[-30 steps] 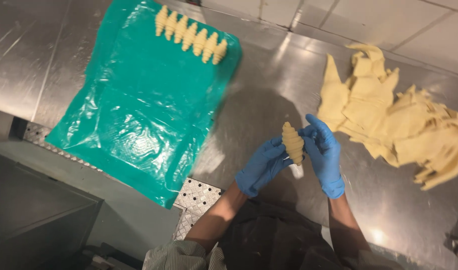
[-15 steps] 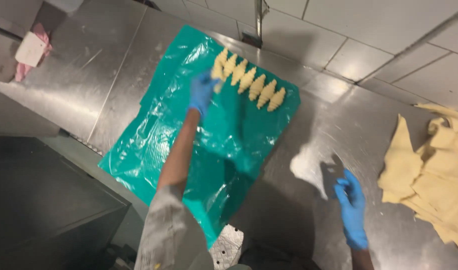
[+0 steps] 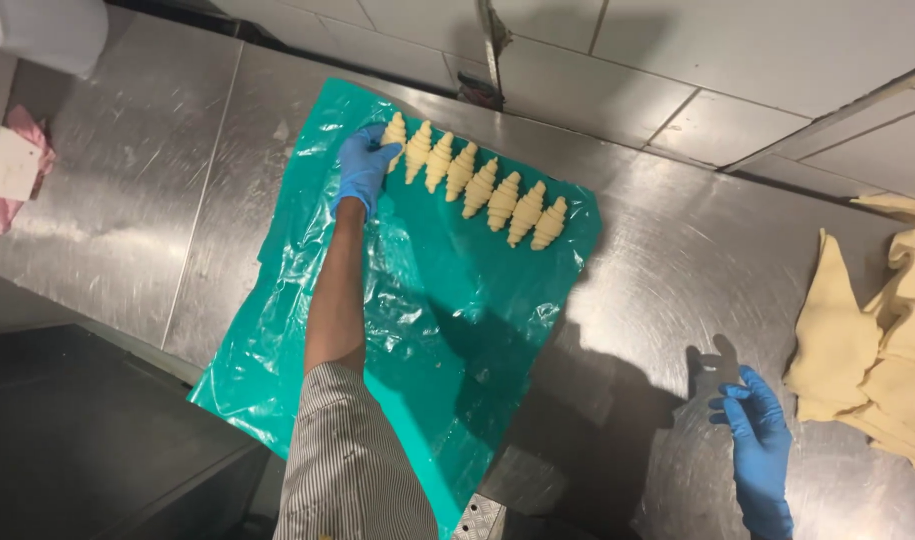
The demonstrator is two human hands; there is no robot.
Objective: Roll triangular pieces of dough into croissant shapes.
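Observation:
A teal plastic sheet (image 3: 428,330) lies on the steel table (image 3: 668,260). Along its far edge runs a row of several raw rolled croissants (image 3: 503,198). My left hand (image 3: 363,168), in a blue glove, reaches out to the left end of that row, with its fingers closed on the lower end of the leftmost croissant (image 3: 395,128), which rests on the sheet. My right hand (image 3: 756,432), also in a blue glove, hovers low over bare steel near the front right. Its fingers are spread and it holds nothing.
Flat triangles of raw dough (image 3: 878,340) are piled at the right edge. A pink cloth with a white card-like piece (image 3: 13,165) lies at the far left. A perforated metal tray corner (image 3: 483,520) shows at the bottom. A tiled wall (image 3: 618,80) backs the table.
A second ago both hands held one croissant near my body. My left hand then carried it to the row's left end and set it down, while my right hand stayed low at the right.

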